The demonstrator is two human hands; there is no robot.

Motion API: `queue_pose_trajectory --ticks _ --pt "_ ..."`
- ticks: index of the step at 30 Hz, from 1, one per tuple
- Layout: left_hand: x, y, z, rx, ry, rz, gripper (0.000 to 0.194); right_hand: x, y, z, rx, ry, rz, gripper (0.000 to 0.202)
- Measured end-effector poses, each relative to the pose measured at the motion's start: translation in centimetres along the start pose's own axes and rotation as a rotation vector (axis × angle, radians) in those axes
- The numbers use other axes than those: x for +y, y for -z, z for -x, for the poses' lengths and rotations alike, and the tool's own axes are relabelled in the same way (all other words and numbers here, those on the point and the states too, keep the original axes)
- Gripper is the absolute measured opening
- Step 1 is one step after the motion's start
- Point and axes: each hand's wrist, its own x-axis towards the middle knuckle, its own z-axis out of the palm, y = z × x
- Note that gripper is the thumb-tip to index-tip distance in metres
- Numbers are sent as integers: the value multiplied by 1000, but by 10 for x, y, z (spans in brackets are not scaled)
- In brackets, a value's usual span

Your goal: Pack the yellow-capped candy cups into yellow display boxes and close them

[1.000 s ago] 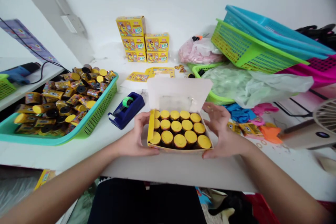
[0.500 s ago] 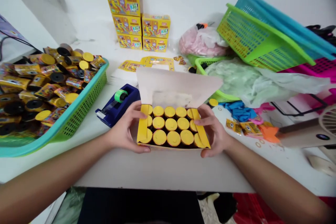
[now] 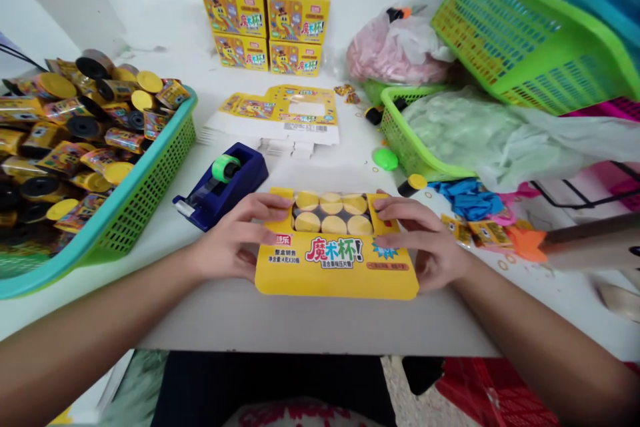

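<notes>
Left grip [image 3: 235,237], right grip [image 3: 430,240], box [image 3: 336,278] between

The yellow box [image 3: 336,260] has its windowed lid [image 3: 300,280] over tubs [image 3: 333,223].

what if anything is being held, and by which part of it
The yellow box, held by its two ends: the left hand at its left end, the right hand at its right, fingers over the top.

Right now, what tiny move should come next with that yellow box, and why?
I'd probably tuck in the rounded yellow front flap of the yellow cardboard lid. The lid lies over the yellow-capped round containers, yet that flap seems to jut out, and the left grip and right grip rest on the lid's two sides.
</notes>
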Motion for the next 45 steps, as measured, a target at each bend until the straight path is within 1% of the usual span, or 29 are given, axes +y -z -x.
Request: queue_pose_trajectory --ticks 2,3,4,5,7,8,10,12,15,16,18,21,23,26,30,32,34,37,40,45 --pt "12 -3 -2 -126 -145 -178 55 -14 -1 -7 7 -37 -10 71" --pt "18 -6 -3 -176 -209 -239 64 -20 -4 -11 40 -69 -19 72" --pt "24 -8 -5 -187 -223 -261 70 -24 -7 -13 91 -94 -17 72" --pt "29 -11 -6 -174 -220 -263 70 -27 -10 -15 145 -102 -2 69" --pt "35 -16 -8 -118 -212 -279 60 -30 -15 -18 222 -64 45 59" --pt "36 -18 -8 -91 -218 -304 55 -29 -16 -19 240 -24 70 55" --pt "36 -20 -10 -56 -264 -359 52 -25 -14 -19 226 68 122 54" --pt "33 -19 -11 -39 -334 -411 51 -22 -10 -19 184 151 195 55" --pt "32 -19 -12 -16 -404 -468 43 -23 -2 -18 129 257 315 49" --pt "32 -19 -12 -7 -407 -470 39 -25 0 -18 119 267 338 46" --pt "35 -22 -12 19 -364 -442 32 -32 1 -19 124 235 332 42" --pt "41 -27 -9 74 -260 -352 23 -43 1 -21 197 120 227 47" --pt "43 -30 -8 100 -228 -310 20 -46 1 -23 236 66 140 52" --pt "42 -29 -9 94 -253 -306 20 -47 2 -22 243 47 66 53" --pt "37 -22 -11 -7 -375 -355 20 -45 8 -18 208 90 29 48" --pt "37 -20 -12 -46 -410 -370 19 -45 10 -17 201 92 20 47" --pt "37 -20 -13 -56 -404 -373 15 -46 11 -16 197 76 24 49" --pt "39 -20 -13 -57 -399 -370 16 -48 8 -15 211 64 31 51" --pt "38 -20 -13 -69 -407 -360 15 -49 4 -15 259 41 33 50" --pt "37 -21 -13 -61 -372 -327 14 -53 -3 -17 340 -36 -39 53"
